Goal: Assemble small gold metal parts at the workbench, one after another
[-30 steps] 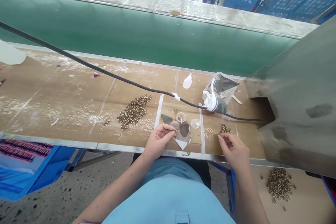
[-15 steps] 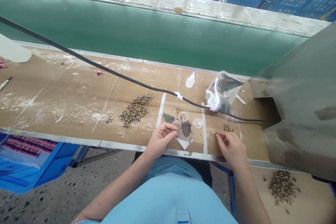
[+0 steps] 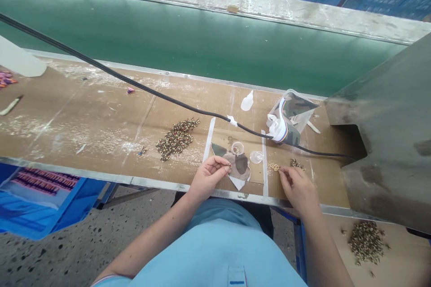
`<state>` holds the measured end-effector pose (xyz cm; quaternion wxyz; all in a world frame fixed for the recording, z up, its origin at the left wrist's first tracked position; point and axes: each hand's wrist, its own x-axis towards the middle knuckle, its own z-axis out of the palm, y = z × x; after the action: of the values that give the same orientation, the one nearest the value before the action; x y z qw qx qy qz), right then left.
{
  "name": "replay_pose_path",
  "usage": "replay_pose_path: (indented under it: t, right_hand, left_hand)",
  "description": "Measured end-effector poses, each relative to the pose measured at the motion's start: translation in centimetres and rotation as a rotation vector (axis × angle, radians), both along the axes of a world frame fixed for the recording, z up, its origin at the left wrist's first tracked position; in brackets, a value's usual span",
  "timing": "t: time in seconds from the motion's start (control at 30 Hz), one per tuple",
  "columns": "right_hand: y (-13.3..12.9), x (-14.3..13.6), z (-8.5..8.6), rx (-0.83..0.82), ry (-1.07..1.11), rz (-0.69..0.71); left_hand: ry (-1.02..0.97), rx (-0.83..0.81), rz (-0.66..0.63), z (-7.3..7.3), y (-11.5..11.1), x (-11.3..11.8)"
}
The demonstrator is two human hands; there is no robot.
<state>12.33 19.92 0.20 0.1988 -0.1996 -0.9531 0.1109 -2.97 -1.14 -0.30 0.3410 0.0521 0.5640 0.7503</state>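
Note:
My left hand is closed in a pinch on a small dark-and-gold piece, too small to name. It hovers over a camouflage-patterned scrap on the work board. On that scrap stands a small clear cup with a thin stick in it, and a clear lid-like disc lies to its right. My right hand has thumb and forefinger together at the edge of a little heap of pale beads; anything between the fingertips is hidden. Several dark-and-gold pieces lie just beyond its knuckles.
A larger heap of dark-and-gold pieces lies left of the board. The black cable crosses the table to a camouflage bag. A grey metal housing stands at right; a green belt runs behind.
The whole view has shifted slightly. Both hands keep nearly the same places and pinches, the right fingertips still beside the pale beads.

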Motion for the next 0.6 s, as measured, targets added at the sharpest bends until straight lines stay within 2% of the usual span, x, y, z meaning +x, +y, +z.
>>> replay_pose_path:
  t: [0.17, 0.23, 0.33, 0.43, 0.6]
  right_hand:
    - [0.4, -0.1, 0.4, -0.211, -0.014, -0.043]
    - [0.4, -0.1, 0.8, -0.375, -0.008, -0.104]
    - [0.0, -0.1, 1.4, -0.740, 0.021, -0.201]
    - [-0.8, -0.2, 1.9, -1.073, 0.028, -0.237]
    - [-2.7, -0.6, 1.6, -1.318, 0.025, -0.166]
  left_hand:
    - [0.004, -0.006, 0.007, -0.1, 0.0, 0.0]
    - [-0.005, 0.002, 0.005, 0.0, 0.1, -0.1]
    - [-0.048, 0.028, -0.005, 0.3, 0.2, -0.1]
    - [-0.126, 0.057, -0.039, 0.7, 0.5, 0.4]
    - [-0.290, 0.092, -0.161, 1.1, 0.9, 1.8]
